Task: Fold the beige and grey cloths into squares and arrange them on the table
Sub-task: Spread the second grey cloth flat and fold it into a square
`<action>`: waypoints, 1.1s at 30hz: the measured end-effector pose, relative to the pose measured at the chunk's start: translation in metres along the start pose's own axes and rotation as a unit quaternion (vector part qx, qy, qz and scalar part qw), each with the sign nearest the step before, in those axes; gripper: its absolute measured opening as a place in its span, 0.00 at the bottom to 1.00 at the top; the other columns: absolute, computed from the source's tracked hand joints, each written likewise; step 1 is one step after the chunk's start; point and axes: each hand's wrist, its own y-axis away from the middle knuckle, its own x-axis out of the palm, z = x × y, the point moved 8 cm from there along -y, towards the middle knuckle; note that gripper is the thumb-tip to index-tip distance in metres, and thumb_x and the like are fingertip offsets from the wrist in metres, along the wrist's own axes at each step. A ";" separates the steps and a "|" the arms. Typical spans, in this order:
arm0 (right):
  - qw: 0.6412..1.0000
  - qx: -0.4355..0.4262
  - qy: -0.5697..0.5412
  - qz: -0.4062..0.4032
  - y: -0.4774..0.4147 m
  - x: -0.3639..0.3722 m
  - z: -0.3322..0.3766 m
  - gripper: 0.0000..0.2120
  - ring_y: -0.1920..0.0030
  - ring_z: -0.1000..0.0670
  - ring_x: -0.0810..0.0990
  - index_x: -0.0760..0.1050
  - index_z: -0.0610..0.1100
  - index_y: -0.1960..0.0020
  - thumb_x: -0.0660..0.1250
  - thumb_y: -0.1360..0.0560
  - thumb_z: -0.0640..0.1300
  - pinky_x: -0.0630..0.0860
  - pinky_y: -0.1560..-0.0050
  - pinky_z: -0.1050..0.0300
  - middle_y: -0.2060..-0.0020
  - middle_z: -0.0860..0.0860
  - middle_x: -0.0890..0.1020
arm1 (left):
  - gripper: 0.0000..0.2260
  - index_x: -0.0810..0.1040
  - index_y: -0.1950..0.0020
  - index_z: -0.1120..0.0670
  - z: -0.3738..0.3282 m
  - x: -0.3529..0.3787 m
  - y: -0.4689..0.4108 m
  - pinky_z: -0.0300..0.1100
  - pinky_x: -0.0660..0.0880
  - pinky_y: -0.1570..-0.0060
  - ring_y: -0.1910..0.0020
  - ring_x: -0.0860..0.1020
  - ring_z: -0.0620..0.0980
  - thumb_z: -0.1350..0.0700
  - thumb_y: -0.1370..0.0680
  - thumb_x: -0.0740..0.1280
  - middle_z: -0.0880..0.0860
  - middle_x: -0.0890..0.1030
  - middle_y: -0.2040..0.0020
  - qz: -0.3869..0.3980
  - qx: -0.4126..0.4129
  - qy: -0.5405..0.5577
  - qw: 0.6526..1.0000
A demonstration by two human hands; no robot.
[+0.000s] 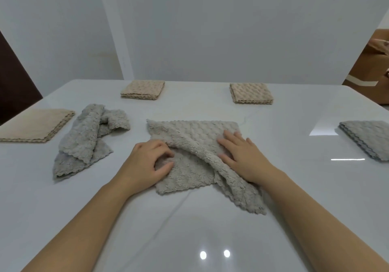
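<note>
Carefully, my left hand pinched the cloth at its fold; my right hand pressed flat, fingers straight. Corners needed aligning.

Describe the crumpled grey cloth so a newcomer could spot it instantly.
Start on the left of the white table. Between the folded beige cloth at the left edge and the left hand gripping the half-folded cloth lies the crumpled grey cloth. It alone is bunched up and untouched.
</note>
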 end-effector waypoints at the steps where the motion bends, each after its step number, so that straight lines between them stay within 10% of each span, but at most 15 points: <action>1: 0.999 0.019 0.006 0.047 -0.001 0.010 -0.006 0.27 0.21 0.48 0.45 0.50 0.53 0.21 0.46 0.18 0.60 0.45 0.23 0.44 0.21 0.53 0.48 | 0.12 0.77 0.49 0.44 0.001 0.000 -0.001 0.45 0.65 0.38 0.47 0.72 0.36 0.40 0.26 0.60 0.38 0.74 0.49 0.008 0.003 -0.011 1.000; 8: 0.992 0.114 0.024 -0.053 0.001 -0.011 -0.037 0.25 0.24 0.44 0.58 0.62 0.50 0.26 0.52 0.19 0.59 0.50 0.26 0.38 0.25 0.47 0.62 | 0.07 0.73 0.55 0.43 0.004 -0.021 0.006 0.44 0.68 0.44 0.50 0.74 0.42 0.53 0.31 0.63 0.39 0.73 0.53 0.000 0.006 0.007 1.000; 12: 0.997 0.029 -0.003 -0.068 0.010 -0.018 -0.006 0.23 0.34 0.47 0.71 0.70 0.50 0.30 0.55 0.20 0.60 0.67 0.35 0.48 0.34 0.51 0.74 | 0.11 0.72 0.64 0.45 -0.011 -0.017 0.008 0.38 0.71 0.62 0.63 0.75 0.46 0.41 0.33 0.71 0.45 0.76 0.64 0.020 -0.010 0.079 0.997; 18: 0.999 0.046 0.004 0.002 0.003 0.002 -0.013 0.30 0.21 0.50 0.48 0.53 0.51 0.21 0.52 0.19 0.61 0.40 0.25 0.41 0.21 0.52 0.53 | 0.23 0.76 0.49 0.41 -0.015 0.001 0.006 0.33 0.68 0.47 0.47 0.72 0.40 0.30 0.37 0.71 0.38 0.73 0.50 0.087 0.041 0.031 0.995; 22: 0.987 -0.041 -0.004 -0.155 0.013 -0.032 0.017 0.20 0.38 0.50 0.74 0.74 0.49 0.36 0.60 0.23 0.57 0.64 0.35 0.50 0.41 0.53 0.77 | 0.17 0.75 0.52 0.43 -0.014 0.002 0.004 0.38 0.68 0.49 0.49 0.70 0.39 0.32 0.31 0.65 0.37 0.72 0.51 0.062 0.044 -0.001 0.997; 26: 0.995 -0.095 -0.004 -0.018 0.028 -0.009 0.061 0.36 0.41 0.54 0.69 0.66 0.56 0.32 0.54 0.34 0.75 0.65 0.39 0.54 0.41 0.58 0.73 | 0.16 0.71 0.61 0.49 -0.013 -0.007 0.001 0.40 0.68 0.61 0.60 0.70 0.42 0.38 0.25 0.59 0.42 0.72 0.62 -0.007 0.014 0.005 1.000; 30: 0.994 -0.076 0.000 -0.080 0.024 -0.012 0.057 0.18 0.47 0.49 0.74 0.66 0.51 0.40 0.61 0.30 0.51 0.67 0.49 0.53 0.50 0.55 0.75 | 0.03 0.75 0.56 0.46 0.001 -0.012 0.007 0.41 0.73 0.58 0.59 0.75 0.43 0.50 0.27 0.67 0.43 0.78 0.61 -0.030 -0.060 0.068 0.995; 33: 0.989 -0.058 -0.061 -0.123 0.022 -0.020 0.040 0.15 0.60 0.46 0.72 0.66 0.46 0.48 0.60 0.33 0.35 0.63 0.58 0.54 0.61 0.54 0.74 | 0.17 0.76 0.52 0.44 0.012 -0.019 0.008 0.35 0.73 0.53 0.54 0.76 0.40 0.67 0.30 0.67 0.39 0.79 0.53 -0.049 -0.077 0.088 0.992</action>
